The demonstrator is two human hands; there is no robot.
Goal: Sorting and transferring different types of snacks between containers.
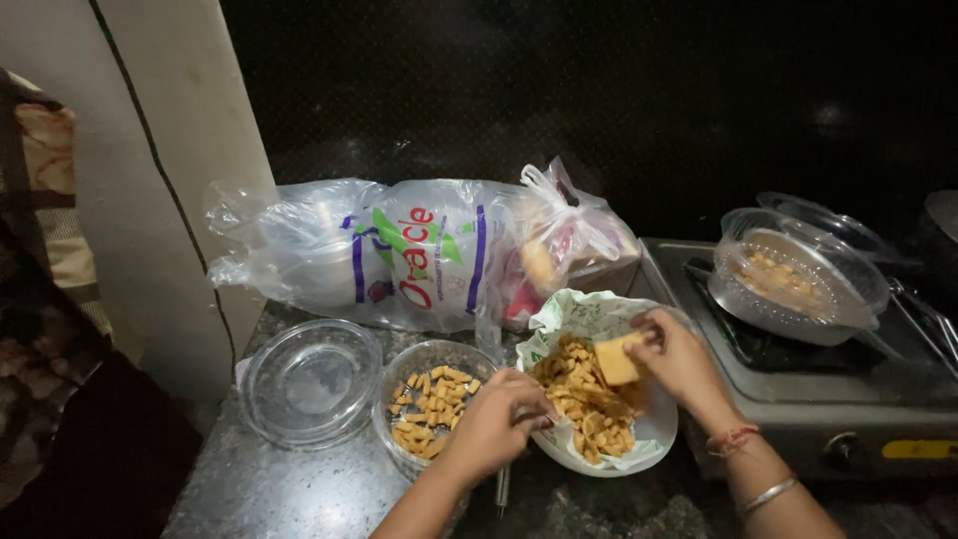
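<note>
The right hand (679,361) is closed on a square yellow block (616,359), pinched between thumb and fingers. The block is held tilted, just above the far right part of a paper-lined bowl (654,431). The bowl contains a heap of small orange-brown pieces (587,399), lying directly under and to the left of the block. The right wrist carries a red thread and a metal bangle.

The left hand (499,414) is curled with fingers together at the bowl's left rim, fingertips touching or just over the nearest pieces. Whether it grips any piece cannot be determined; the fingers hide the contact. A thin metal handle (502,489) projects downward from below this hand, between the two bowls.

To the left of the lined bowl, touching or just beside it, stands a glass bowl (394,394) holding a smaller quantity of similar pieces. The left hand overlaps its right edge. Further left is an empty glass dish (311,384), just beside the glass bowl.

Behind the bowls lie plastic bags (419,250), clear with coloured print, one knotted at the top. To the right is a gas stove (818,399); on it rests a clear lidded container (798,274) with some pale pieces inside. All items rest on a dark speckled counter (269,489).
</note>
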